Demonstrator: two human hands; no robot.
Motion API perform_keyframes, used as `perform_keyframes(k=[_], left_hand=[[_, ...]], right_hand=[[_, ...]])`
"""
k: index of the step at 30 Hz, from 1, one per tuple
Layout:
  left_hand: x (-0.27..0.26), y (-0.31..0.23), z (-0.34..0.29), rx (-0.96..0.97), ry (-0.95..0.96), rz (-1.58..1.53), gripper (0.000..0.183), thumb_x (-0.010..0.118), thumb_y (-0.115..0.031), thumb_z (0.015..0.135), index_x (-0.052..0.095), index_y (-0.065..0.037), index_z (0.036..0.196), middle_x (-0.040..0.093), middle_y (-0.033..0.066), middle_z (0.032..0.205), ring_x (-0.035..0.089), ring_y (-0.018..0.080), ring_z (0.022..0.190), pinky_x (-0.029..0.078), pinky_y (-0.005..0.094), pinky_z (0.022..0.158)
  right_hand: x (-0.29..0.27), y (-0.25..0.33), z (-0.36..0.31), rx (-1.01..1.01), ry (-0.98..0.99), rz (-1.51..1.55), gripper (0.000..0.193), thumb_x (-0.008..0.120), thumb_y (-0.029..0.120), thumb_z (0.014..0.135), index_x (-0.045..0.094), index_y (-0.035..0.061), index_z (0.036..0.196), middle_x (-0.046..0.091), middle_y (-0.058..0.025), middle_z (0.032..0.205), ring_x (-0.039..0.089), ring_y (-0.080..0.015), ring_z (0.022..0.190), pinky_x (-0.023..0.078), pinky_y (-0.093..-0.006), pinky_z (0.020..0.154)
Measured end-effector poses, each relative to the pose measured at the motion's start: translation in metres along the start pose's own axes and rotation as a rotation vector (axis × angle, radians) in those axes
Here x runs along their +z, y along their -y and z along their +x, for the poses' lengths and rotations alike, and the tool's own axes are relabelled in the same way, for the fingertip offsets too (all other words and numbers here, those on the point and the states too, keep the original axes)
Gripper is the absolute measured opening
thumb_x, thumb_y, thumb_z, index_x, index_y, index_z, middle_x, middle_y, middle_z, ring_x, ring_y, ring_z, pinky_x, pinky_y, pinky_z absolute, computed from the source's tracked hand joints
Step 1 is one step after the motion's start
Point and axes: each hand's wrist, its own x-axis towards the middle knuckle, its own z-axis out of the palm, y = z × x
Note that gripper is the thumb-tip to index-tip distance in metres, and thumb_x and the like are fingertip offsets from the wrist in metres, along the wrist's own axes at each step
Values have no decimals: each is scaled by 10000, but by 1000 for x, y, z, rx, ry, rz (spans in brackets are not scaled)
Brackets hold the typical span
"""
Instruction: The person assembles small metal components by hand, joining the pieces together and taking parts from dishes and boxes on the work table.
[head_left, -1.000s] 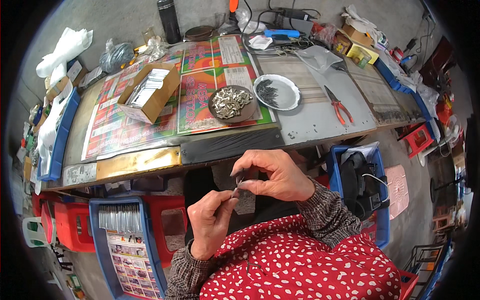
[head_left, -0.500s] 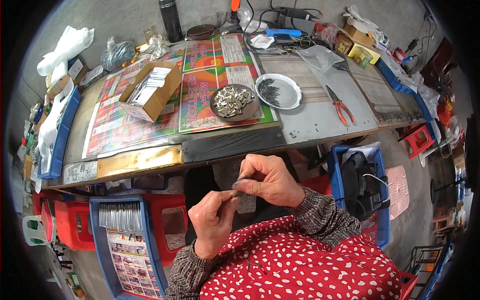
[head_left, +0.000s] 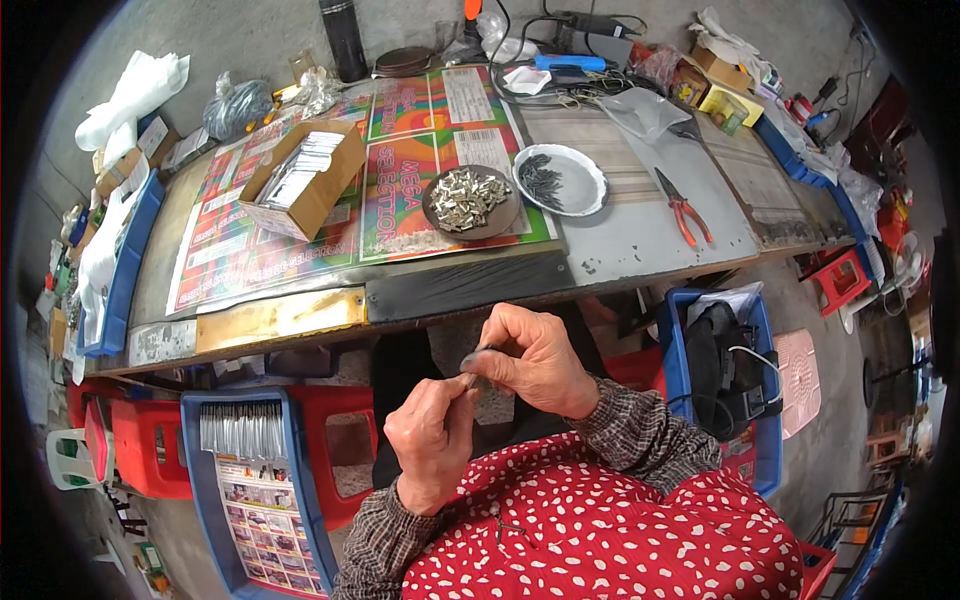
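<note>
My left hand [head_left: 432, 440] and my right hand [head_left: 535, 360] meet in front of my lap, short of the bench edge. Both are closed in a pinch, fingertips touching or nearly so. Whatever sits between the fingers is too small and hidden to name. On the bench ahead, a dark round dish [head_left: 430, 215] holds many small silvery metal pieces [head_left: 470, 198]. Right of it, a white bowl [head_left: 585, 180] contains thin dark pieces [head_left: 541, 181] heaped at its left side. Red-handled pliers [head_left: 684, 212] lie farther right, away from my hands.
An open cardboard box [head_left: 335, 185] of flat packets stands left on the bench. Below the bench are a blue crate [head_left: 310, 510] with silvery packs, a red stool [head_left: 345, 455] and a blue bin [head_left: 680, 345] with black items. Cables [head_left: 500, 60] and a plastic bag [head_left: 640, 112] lie behind.
My hands stay pinched together in nearly the same place; the right fingers have shifted very slightly. The things on the bench have not moved.
</note>
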Motion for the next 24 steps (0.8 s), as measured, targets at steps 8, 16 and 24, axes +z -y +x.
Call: perform_keyframes(k=[8, 16, 24], left_hand=[[-3, 8, -3, -242, 121, -297, 102, 682, 2, 730, 601, 12, 791, 605, 103, 676, 593, 170, 568, 442, 248, 497], [2, 3, 0, -31, 11, -22, 97, 677, 17, 748, 593, 28, 795, 624, 74, 696, 582, 93, 586, 449, 215, 526], [-3, 6, -2, -260, 113, -353, 96, 684, 4, 749, 606, 18, 802, 617, 75, 686, 576, 87, 564, 436, 215, 501]], right_hand=[[-6, 5, 2, 87, 94, 161, 163, 643, 121, 848, 522, 17, 815, 564, -3, 713, 479, -18, 575, 389, -177, 484], [7, -4, 2, -114, -75, -37, 160, 637, 120, 853, 521, 17, 814, 556, 10, 666, 466, -19, 535, 369, -174, 442], [-7, -1, 2, 30, 103, 187, 190, 645, 124, 848, 494, 29, 782, 527, 21, 639, 469, -24, 532, 367, -172, 453]])
